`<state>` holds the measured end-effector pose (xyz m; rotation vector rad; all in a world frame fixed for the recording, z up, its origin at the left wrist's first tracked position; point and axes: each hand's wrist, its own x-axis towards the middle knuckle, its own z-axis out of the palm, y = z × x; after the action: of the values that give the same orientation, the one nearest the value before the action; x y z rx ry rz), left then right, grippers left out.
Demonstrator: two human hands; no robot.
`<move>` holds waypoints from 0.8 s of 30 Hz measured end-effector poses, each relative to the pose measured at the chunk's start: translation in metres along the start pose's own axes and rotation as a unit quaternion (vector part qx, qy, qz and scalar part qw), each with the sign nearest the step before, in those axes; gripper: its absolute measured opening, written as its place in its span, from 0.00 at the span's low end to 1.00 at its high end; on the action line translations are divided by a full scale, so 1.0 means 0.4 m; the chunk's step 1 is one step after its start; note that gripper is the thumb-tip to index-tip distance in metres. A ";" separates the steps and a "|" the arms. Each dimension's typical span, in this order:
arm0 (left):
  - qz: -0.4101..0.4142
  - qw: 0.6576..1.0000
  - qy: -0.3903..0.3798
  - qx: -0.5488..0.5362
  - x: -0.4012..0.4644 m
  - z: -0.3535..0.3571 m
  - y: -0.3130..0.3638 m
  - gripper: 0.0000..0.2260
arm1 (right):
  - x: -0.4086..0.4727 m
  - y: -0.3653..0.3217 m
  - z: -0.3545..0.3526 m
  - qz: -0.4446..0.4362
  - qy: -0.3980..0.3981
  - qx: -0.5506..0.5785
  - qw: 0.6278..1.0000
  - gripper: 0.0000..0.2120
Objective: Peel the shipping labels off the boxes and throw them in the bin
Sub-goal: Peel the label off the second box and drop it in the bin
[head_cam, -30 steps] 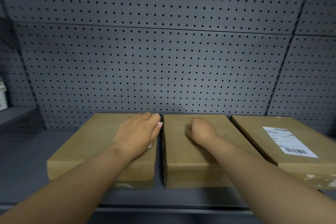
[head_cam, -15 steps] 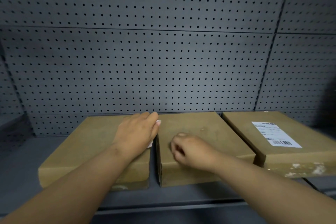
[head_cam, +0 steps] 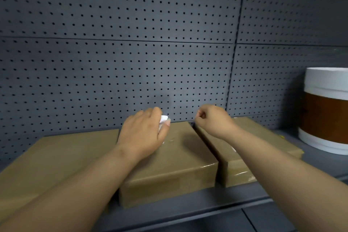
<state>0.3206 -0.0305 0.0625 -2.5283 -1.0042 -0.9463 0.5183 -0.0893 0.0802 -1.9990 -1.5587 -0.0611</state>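
Three flat brown cardboard boxes lie side by side on a grey shelf. My left hand [head_cam: 145,133] hovers over the middle box [head_cam: 180,158] and grips a crumpled white label [head_cam: 163,119] that shows between thumb and fingers. My right hand [head_cam: 212,120] is over the far end of the right box [head_cam: 263,137], fingers curled, with nothing visible in them. My right forearm hides most of that box's top, so its label is barely seen. The left box [head_cam: 56,154] has a bare top.
A white tub [head_cam: 325,111] with a brown band stands on the shelf at the right, beyond the right box. Dark grey pegboard [head_cam: 131,62] forms the back wall. The shelf's front edge [head_cam: 188,214] runs below the boxes.
The view has swung right, bringing the tub into sight. My left hand moved from the left box to over the middle box with the paper. My right hand moved to the right box.
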 end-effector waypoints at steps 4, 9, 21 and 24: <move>0.009 0.999 -0.031 -0.040 0.086 0.029 0.131 0.08 | 0.004 0.117 -0.094 -0.002 0.006 -0.009 1.000 0.07; 0.006 0.988 -0.088 -0.128 0.238 0.080 0.344 0.04 | 0.024 0.324 -0.264 0.001 0.033 -0.020 0.999 0.08; -0.003 0.930 -0.087 -0.358 0.658 0.193 0.914 0.03 | 0.072 0.823 -0.767 0.017 0.186 -0.035 0.982 0.07; 0.013 0.929 -0.080 -0.361 0.753 0.213 1.018 0.06 | 0.084 0.913 -0.848 0.032 0.221 -0.027 0.974 0.06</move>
<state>0.8063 -0.1325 0.1958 -3.2483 -0.7411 -1.3046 0.9634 -0.2703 0.2176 -1.9090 -1.2169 -0.4941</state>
